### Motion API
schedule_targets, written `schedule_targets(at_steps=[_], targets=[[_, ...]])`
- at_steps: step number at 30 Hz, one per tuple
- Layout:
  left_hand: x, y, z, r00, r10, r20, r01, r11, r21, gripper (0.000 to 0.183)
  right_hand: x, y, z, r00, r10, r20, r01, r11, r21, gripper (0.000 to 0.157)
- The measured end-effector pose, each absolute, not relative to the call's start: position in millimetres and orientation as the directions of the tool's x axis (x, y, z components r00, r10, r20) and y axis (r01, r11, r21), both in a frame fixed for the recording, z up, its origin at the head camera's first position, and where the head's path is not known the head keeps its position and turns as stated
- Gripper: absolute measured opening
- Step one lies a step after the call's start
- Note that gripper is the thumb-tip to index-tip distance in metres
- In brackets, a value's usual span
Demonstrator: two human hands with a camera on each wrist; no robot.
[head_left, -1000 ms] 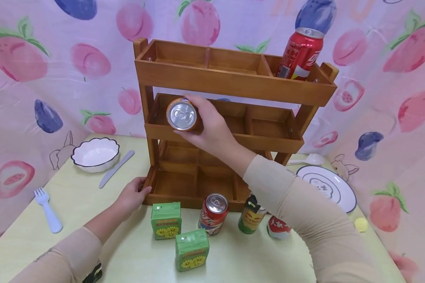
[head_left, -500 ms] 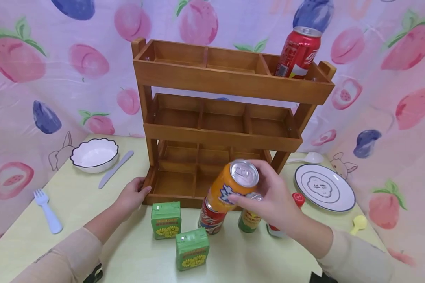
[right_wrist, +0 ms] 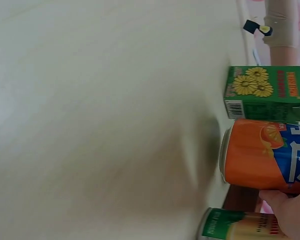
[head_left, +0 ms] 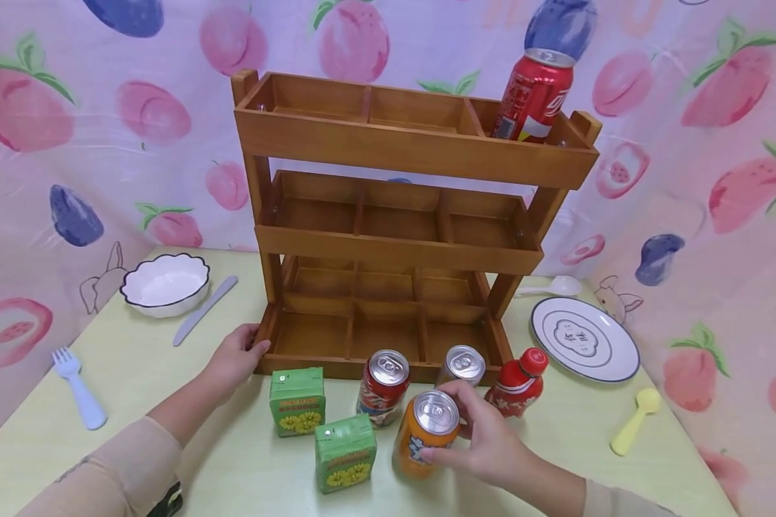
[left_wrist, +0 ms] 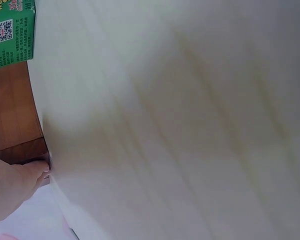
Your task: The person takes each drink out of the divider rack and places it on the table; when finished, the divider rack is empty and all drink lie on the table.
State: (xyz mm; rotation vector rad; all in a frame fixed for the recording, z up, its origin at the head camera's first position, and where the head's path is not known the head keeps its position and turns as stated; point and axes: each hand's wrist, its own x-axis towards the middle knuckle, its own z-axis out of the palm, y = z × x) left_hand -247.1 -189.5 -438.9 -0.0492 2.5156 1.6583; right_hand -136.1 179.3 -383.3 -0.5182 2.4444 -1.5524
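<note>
My right hand (head_left: 488, 445) holds an orange soda can (head_left: 414, 454) upright, thumb on its near side, low over the table's front area. In the right wrist view, that orange can's base is right at the tabletop. With thumb and fingers, my left hand (head_left: 233, 362) grips the lower left corner of a tiered wooden rack (head_left: 394, 245). Around the orange can stand a red soda can (head_left: 383, 393), two green drink cartons (head_left: 345, 456), a gold-and-green can (right_wrist: 230, 225) partly hidden by the hand, and a red-capped bottle (head_left: 517, 388).
A red cola can (head_left: 533, 97) stands in the rack's top right compartment. To the left lie a white bowl (head_left: 166, 283), a grey knife (head_left: 205, 310) and a blue fork (head_left: 80, 389). A plate (head_left: 585, 337), a white spoon (head_left: 559, 287) and a yellow spoon (head_left: 635, 422) lie right.
My right hand has brought the orange can from the rack's middle tier down and toward me to the table, in front of the other cans. The left hand stays on the rack's corner.
</note>
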Motion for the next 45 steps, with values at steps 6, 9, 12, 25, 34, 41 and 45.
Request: schedule_targets(at_steps=[6, 9, 12, 25, 34, 41, 45], targets=[[-245.9, -188.1, -438.9, -0.99, 0.049, -0.131, -0.101, 0.396, 0.913, 0.045, -138.7, 181.8, -398.9, -0.917, -0.398, 0.023, -0.183, 0.37, -0.911, 0.067], [-245.7, -187.6, -439.4, -0.99, 0.048, -0.134, -0.105, 0.394, 0.913, 0.045, -139.0, 182.2, -403.9, -0.916, -0.399, 0.043, -0.203, 0.367, -0.908, 0.067], [-245.5, -187.3, -439.3, -0.99, 0.049, -0.133, -0.104, 0.39, 0.915, 0.044, -138.2, 182.7, -402.2, -0.898, -0.429, 0.095, -0.275, 0.381, -0.883, 0.071], [-245.6, -189.9, -437.5, -0.985, 0.055, -0.165, -0.132, 0.385, 0.913, 0.046, -178.5, 185.1, -171.7, -0.672, -0.257, 0.694, -0.74, 0.228, -0.632, 0.052], [-246.2, -189.1, -433.8, -0.985, 0.057, -0.165, -0.131, 0.385, 0.914, 0.046, -266.8, 210.8, -69.5, -0.845, 0.206, 0.493, -0.359, 0.465, -0.809, 0.083], [-244.8, -187.9, -438.3, -0.984, 0.048, -0.172, -0.142, 0.37, 0.918, 0.046, -308.3, 211.7, -75.9, -0.963, 0.216, 0.158, 0.021, 0.651, -0.759, 0.101], [-243.5, -187.9, -439.6, -0.984, 0.045, -0.175, -0.147, 0.363, 0.92, 0.046, -320.4, 212.2, -85.9, -0.973, 0.207, 0.107, 0.045, 0.617, -0.786, 0.102]])
